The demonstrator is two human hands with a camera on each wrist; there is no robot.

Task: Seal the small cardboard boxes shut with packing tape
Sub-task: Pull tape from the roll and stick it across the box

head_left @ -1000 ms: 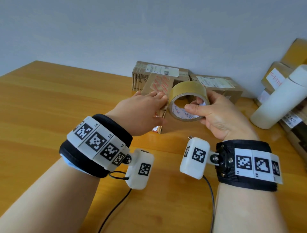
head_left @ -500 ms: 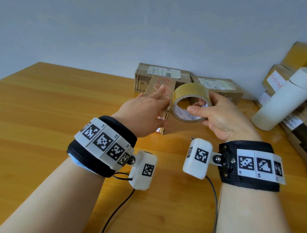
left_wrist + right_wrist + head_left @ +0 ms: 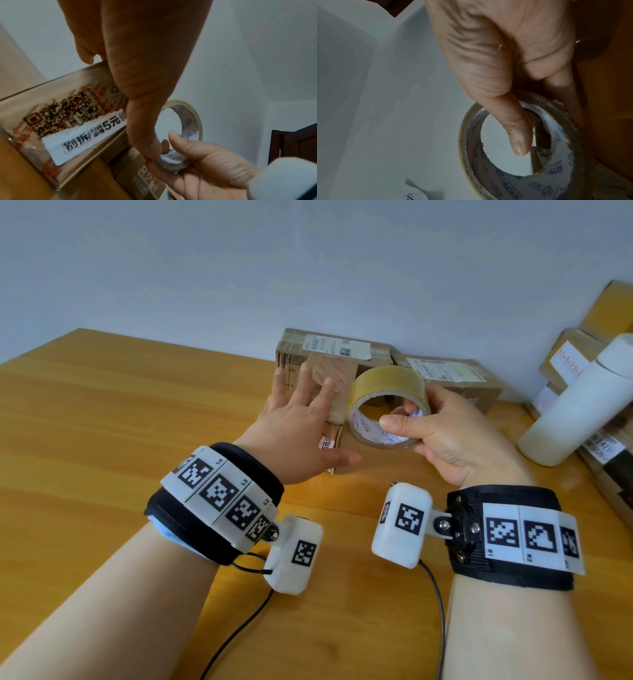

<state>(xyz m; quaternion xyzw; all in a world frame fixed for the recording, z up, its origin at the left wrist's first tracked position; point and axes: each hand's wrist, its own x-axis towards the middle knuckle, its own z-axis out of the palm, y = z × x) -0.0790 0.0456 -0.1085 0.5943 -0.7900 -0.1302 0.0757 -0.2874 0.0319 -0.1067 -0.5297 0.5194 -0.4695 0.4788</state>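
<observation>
A roll of brown packing tape (image 3: pixel 387 392) is held above the table by my right hand (image 3: pixel 428 422), thumb on its near rim and fingers through the core. The right wrist view shows the tape roll (image 3: pixel 556 175) with the thumb of my right hand (image 3: pixel 496 60) across its opening. My left hand (image 3: pixel 305 409) is spread with straight fingers just left of the roll, in front of a small cardboard box (image 3: pixel 342 371) with red print. That box (image 3: pixel 68 121) shows a QR code and a white label in the left wrist view. Whether the left thumb touches the roll (image 3: pixel 192 121) is unclear.
Two larger labelled boxes (image 3: pixel 329 347) (image 3: pixel 452 374) stand against the wall behind the small one. A white cylinder (image 3: pixel 575 405) leans on a stack of parcels (image 3: pixel 609 320) at the right. The wooden table (image 3: pixel 137 422) stretches left and toward me.
My left hand has left the tape roll's edge, shifted left and spread its fingers in front of the small box. The right hand still holds the roll, slightly turned.
</observation>
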